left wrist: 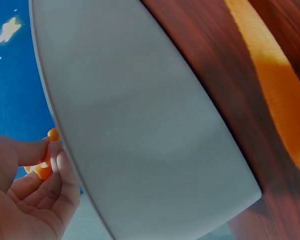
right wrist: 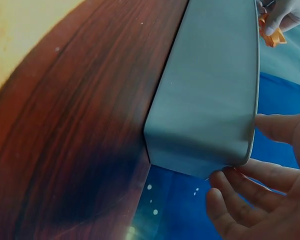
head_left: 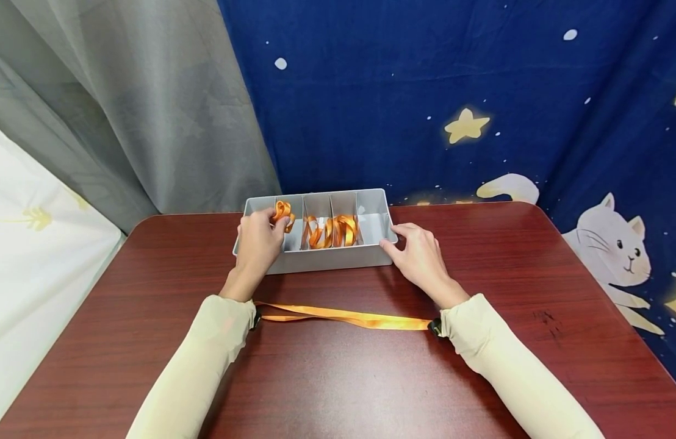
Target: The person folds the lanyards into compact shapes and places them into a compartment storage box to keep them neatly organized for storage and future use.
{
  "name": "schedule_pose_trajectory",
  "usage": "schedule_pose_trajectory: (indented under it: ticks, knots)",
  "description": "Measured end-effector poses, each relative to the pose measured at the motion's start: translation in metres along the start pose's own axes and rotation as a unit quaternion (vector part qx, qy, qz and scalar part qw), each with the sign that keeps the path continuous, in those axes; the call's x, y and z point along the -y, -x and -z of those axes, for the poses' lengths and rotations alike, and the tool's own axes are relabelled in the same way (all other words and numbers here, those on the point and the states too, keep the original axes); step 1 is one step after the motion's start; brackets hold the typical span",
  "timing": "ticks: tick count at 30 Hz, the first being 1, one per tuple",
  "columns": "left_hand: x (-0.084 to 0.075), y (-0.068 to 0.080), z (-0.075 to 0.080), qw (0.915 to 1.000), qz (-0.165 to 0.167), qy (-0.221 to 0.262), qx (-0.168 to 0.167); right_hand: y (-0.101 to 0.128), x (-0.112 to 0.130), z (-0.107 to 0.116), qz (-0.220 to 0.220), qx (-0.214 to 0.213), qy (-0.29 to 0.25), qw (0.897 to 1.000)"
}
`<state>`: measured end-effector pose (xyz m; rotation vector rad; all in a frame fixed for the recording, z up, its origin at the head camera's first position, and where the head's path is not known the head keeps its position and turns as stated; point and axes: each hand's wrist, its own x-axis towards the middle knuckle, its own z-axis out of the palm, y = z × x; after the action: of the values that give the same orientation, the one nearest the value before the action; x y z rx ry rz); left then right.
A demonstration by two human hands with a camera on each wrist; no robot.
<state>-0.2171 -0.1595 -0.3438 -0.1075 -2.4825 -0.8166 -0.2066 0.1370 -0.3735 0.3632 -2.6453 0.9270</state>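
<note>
A grey divided box [head_left: 327, 261] stands on the table near its far edge. My left hand [head_left: 258, 239] is over the box's left part and pinches a looped orange ribbon [head_left: 283, 210] at the second compartment from the left. In the left wrist view the box's wall hides part of that ribbon. Coiled orange ribbons [head_left: 346, 228] lie in the third and fourth compartments. At the box's right end, my right hand [head_left: 420, 253] holds the front corner, thumb at the rim and fingers against the end wall.
A long orange ribbon [head_left: 365, 320] lies across the dark red table [head_left: 338, 390] in front of the box, between my two wrists. Behind the table hang a blue curtain [head_left: 371, 91] with stars and a grey curtain [head_left: 168, 110].
</note>
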Motion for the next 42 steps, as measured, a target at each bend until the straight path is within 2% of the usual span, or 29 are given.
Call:
schedule_pose_trajectory:
  ticks: [6, 12, 18, 24, 33, 37, 42]
  knots:
    - [0.005, -0.002, -0.005, 0.9993, 0.008, -0.034, 0.011, 0.001, 0.001, 0.001, -0.012, 0.006, 0.022, 1.000]
    - [0.003, -0.003, -0.008, 0.9954, 0.013, -0.087, 0.039, 0.001, 0.001, 0.001, -0.009, 0.006, 0.030, 0.999]
    - [0.005, -0.001, -0.012, 0.9852, -0.006, -0.160, 0.060, 0.000, 0.001, 0.001, -0.003, 0.011, 0.032, 0.999]
    - [0.003, -0.002, -0.013, 0.9729, -0.008, -0.217, 0.079, -0.002, 0.000, 0.001, -0.002, 0.017, 0.032, 0.999]
    - [-0.001, -0.006, -0.014, 0.9596, -0.034, -0.251, 0.123, 0.000, -0.001, 0.000, 0.000, 0.017, 0.036, 0.999]
    - [-0.003, -0.009, -0.014, 0.9534, -0.033, -0.261, 0.147, 0.000, -0.001, 0.001, 0.001, 0.015, 0.039, 0.999]
    - [-0.004, -0.012, -0.016, 0.9503, -0.027, -0.266, 0.160, 0.001, -0.001, 0.001, 0.002, 0.014, 0.039, 0.999]
